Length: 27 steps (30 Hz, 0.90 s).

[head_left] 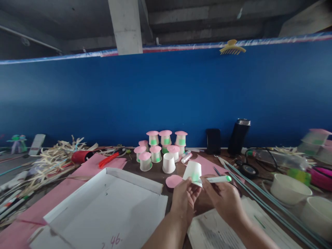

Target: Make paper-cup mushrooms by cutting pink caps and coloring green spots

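Note:
My left hand (pixel 186 193) is closed around the lower edge of a white paper cup (pixel 190 168), which is tilted and has a green patch on its side. In my right hand (pixel 223 196) is a white marker (pixel 218 179) with a green end, its other end close to the cup's rim. A pink paper disc (pixel 173 181) lies just left of the cup. Behind stands a plain upside-down paper cup (pixel 169 163). Several paper cups (pixel 145 162) with pink disc tops and green patches are grouped and partly stacked beyond it.
A white box lid (pixel 109 207) lies at front left over pink paper (pixel 52 204). Red-handled scissors (pixel 111 159) and straw-like strips (pixel 62 152) are behind it. To the right are printed sheets (pixel 215 228), blue-grey cords (pixel 256 190), cream bowls (pixel 289 188) and a black flask (pixel 238 136).

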Motion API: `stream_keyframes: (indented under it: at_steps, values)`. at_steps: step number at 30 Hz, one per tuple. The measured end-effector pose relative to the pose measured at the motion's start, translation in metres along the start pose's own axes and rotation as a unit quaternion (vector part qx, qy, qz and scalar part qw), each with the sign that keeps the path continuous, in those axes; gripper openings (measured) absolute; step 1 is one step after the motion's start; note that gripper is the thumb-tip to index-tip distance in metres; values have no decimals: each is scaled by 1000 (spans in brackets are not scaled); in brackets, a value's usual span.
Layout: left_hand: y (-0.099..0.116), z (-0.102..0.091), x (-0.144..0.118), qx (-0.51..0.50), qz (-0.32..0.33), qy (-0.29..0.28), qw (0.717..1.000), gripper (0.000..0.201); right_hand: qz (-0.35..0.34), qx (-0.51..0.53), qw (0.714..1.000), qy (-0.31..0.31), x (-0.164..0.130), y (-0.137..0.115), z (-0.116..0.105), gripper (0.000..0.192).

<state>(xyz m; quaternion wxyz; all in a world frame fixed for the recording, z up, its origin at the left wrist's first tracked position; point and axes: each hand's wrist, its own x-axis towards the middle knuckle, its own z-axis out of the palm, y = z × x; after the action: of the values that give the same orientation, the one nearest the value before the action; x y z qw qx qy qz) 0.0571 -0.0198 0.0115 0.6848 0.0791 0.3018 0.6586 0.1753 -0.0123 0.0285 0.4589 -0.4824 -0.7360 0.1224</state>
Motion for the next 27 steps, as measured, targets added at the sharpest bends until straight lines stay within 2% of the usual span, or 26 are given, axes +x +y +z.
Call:
stream_keyframes:
  at_steps: [6,11,16,20,24,27]
  values:
    - [4,4,-1,14,-9,17,1000,10,-15,-10,999,44,-2,-1,0,31]
    - [3,4,-1,14,-4,6,1000,9,-18,-6,1000,5,-4,0,1,28]
    - [1,0,1,9,-5,-6,1000,8,-1,3,1000,28,-4,0,3,34]
    - [1,2,-1,2,6,-7,1000,8,-2,24,1000,-8,-3,0,2,27]
    - [3,4,-2,7,1,6,1000,6,-2,28,999,35,-3,0,2,28]
    - [2,3,-1,7,4,1,1000,7,-11,29,999,18,-3,1,2,28]
